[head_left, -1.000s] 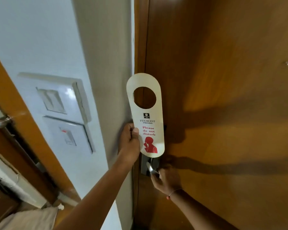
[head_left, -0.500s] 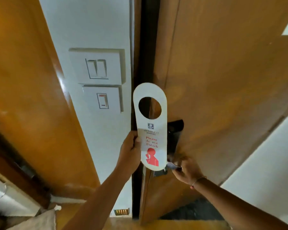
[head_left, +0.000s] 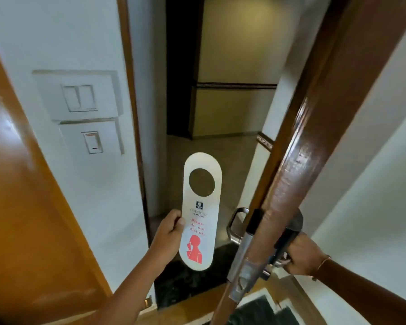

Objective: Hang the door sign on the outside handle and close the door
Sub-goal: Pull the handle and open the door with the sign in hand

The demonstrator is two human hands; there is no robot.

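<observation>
Head view: the left hand (head_left: 168, 233) pinched a white door sign (head_left: 201, 211), its thumb over the left edge, before the open doorway. The sign, printed "Please do not disturb" in red above a red figure, stood upright, round hole uppermost. The right hand (head_left: 301, 255) gripped the inside handle (head_left: 280, 262) of the door (head_left: 298, 174), beside the outside handle (head_left: 236, 222).

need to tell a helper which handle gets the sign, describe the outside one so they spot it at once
Start at the dark brown wooden door's edge, swung open. Just left of it, corridor side, sits the curved silver metal outside handle. Unlike the inner handle, gripped by the right hand, it is bare.
</observation>
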